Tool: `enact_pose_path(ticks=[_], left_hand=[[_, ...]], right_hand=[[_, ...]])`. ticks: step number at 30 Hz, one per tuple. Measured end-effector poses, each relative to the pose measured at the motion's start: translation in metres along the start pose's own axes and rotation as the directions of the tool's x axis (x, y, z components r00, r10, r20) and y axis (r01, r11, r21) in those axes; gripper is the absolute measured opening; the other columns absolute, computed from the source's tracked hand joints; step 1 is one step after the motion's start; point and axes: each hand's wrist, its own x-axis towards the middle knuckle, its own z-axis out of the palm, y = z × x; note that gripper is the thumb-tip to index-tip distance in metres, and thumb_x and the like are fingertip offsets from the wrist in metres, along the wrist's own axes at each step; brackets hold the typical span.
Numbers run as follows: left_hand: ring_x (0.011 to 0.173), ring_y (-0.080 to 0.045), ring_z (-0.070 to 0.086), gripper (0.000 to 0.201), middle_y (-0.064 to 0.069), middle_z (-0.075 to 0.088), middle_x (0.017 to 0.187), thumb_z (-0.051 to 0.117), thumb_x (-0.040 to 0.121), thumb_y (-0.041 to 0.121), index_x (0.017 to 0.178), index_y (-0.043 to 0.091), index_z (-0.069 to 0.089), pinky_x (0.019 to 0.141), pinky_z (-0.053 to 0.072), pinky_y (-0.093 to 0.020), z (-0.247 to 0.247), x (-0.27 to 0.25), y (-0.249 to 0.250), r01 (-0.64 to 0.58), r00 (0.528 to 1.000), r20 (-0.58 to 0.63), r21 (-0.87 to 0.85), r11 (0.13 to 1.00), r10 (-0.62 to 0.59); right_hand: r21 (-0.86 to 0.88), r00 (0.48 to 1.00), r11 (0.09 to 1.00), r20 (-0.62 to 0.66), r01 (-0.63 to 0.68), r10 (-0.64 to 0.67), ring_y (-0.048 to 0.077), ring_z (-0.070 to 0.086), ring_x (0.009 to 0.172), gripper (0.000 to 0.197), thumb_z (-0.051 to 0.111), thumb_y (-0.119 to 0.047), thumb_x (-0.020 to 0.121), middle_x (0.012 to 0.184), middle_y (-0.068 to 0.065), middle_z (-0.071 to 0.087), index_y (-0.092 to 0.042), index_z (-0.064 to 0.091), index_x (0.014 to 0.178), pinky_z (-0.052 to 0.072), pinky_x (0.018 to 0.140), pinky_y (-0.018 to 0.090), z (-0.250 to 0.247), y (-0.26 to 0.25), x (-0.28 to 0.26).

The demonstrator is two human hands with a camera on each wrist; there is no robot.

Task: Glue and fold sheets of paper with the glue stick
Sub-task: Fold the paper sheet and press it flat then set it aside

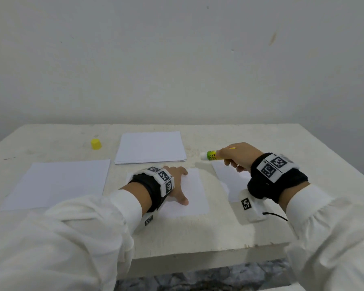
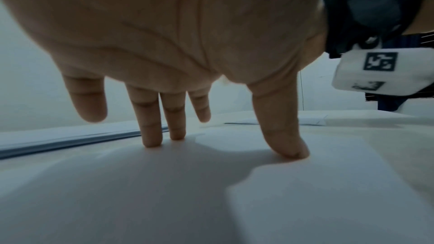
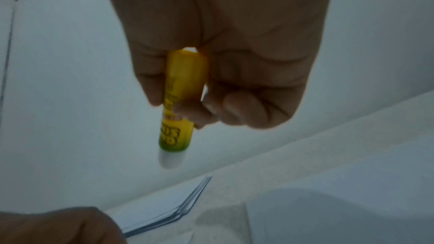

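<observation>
- Two hands show in the head view over the table (image 1: 198, 238). Our left hand (image 1: 178, 185) lies spread and flat on the middle sheet (image 1: 194, 198), fingers straight, holding nothing. Our right hand (image 1: 237, 155) grips the glue stick (image 1: 210, 155), raised clear of the table, its uncapped white tip pointing left toward the stack (image 1: 150, 147). Another sheet (image 1: 229, 177) lies under the right wrist, a further sheet (image 1: 57, 183) lies at left, and the yellow cap (image 1: 96, 144) stands well apart, far left.
- From the left wrist we see straight fingers (image 2: 150, 133) and the thumb (image 2: 286, 144) pressing the sheet (image 2: 305, 192); the stack's edge (image 2: 70, 140) runs behind.
- From the right wrist we see our fingers (image 3: 244, 108) curled round the stick (image 3: 180, 108), its tip hanging above the stack's corner (image 3: 187, 209). The picture is blurred.
</observation>
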Motion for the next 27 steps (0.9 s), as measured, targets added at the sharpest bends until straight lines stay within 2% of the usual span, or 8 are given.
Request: enact_pose_path(ticks=[4,9,11,14,17,20,22,27], left_hand=[[0.125,-0.021,0.042,0.085,0.004,0.046,0.137,0.073,0.067,0.060,0.136,0.028,0.036,0.104,0.031,-0.038,0.000,-0.003,-0.002,-0.012,1.000,-0.012,-0.019,1.000,0.012],[0.122,-0.022,0.047,0.072,0.004,0.049,0.135,0.068,0.072,0.058,0.133,0.030,0.042,0.104,0.032,-0.039,-0.005,-0.002,-0.006,-0.037,0.999,0.038,0.040,0.999,0.035],[0.118,-0.023,0.050,0.065,0.003,0.048,0.135,0.067,0.074,0.049,0.133,0.031,0.044,0.103,0.036,-0.040,-0.009,-0.001,-0.008,-0.050,0.998,0.052,0.049,0.998,0.047],[0.115,-0.030,0.049,0.065,0.002,0.038,0.137,0.069,0.075,0.042,0.134,0.029,0.045,0.099,0.042,-0.042,-0.011,-0.001,-0.008,-0.059,0.996,0.067,0.070,0.996,0.054],[0.112,-0.030,0.050,0.067,0.001,0.036,0.133,0.072,0.073,0.041,0.133,0.031,0.045,0.096,0.044,-0.042,-0.007,-0.001,-0.009,-0.062,0.996,0.063,0.070,0.996,0.057],[0.117,-0.024,0.048,0.068,0.004,0.042,0.132,0.071,0.069,0.040,0.132,0.035,0.045,0.098,0.041,-0.042,-0.005,-0.002,-0.013,-0.079,0.996,0.043,0.060,0.995,0.077],[0.118,-0.025,0.044,0.071,0.006,0.045,0.129,0.070,0.064,0.044,0.130,0.037,0.045,0.099,0.039,-0.043,-0.007,-0.002,-0.017,-0.068,0.997,0.041,0.077,0.995,0.065],[0.112,-0.023,0.046,0.056,0.006,0.049,0.122,0.071,0.066,0.043,0.118,0.031,0.053,0.095,0.042,-0.041,-0.005,-0.004,-0.022,-0.072,0.997,0.032,0.042,0.996,0.071]], right_hand=[[0.377,0.991,0.925,-0.091,-0.053,0.094,0.016,0.049,0.058,0.016,0.060,-0.024,0.080,0.079,0.001,0.066,-0.013,0.062,0.091,0.025,0.048,0.023,0.009,-0.011,0.018],[0.305,0.990,0.949,-0.086,-0.081,0.112,0.021,0.061,0.088,0.015,0.056,-0.010,0.079,0.083,0.004,0.066,-0.023,0.061,0.087,0.039,0.069,0.030,0.027,-0.024,0.032],[0.453,0.991,0.887,-0.050,-0.091,0.127,0.025,0.064,0.092,0.021,0.055,-0.003,0.083,0.080,0.004,0.063,-0.019,0.057,0.096,0.043,0.067,0.028,0.037,-0.023,0.040],[0.575,0.988,0.814,-0.059,-0.082,0.141,0.030,0.061,0.089,0.013,0.056,0.001,0.086,0.088,0.011,0.058,-0.012,0.052,0.085,0.050,0.067,0.034,0.045,-0.027,0.054],[0.240,0.980,0.968,-0.157,-0.079,0.119,0.027,0.055,0.093,0.017,0.069,-0.008,0.081,0.101,0.010,0.057,-0.008,0.057,0.094,0.047,0.084,0.036,0.044,-0.035,0.064],[-0.028,0.974,0.997,-0.217,-0.072,0.064,0.028,0.057,0.102,0.035,0.072,-0.008,0.080,0.111,0.012,0.061,-0.005,0.061,0.113,0.046,0.089,0.033,0.048,-0.040,0.073],[-0.151,0.975,0.985,-0.220,-0.079,0.045,0.028,0.059,0.104,0.037,0.071,-0.008,0.080,0.115,0.013,0.063,-0.005,0.062,0.115,0.048,0.088,0.033,0.054,-0.043,0.078],[-0.241,0.979,0.959,-0.177,-0.147,0.106,0.025,0.056,0.083,0.031,0.074,-0.009,0.075,0.091,0.010,0.059,-0.006,0.065,0.104,0.050,0.079,0.033,0.066,-0.042,0.088]])
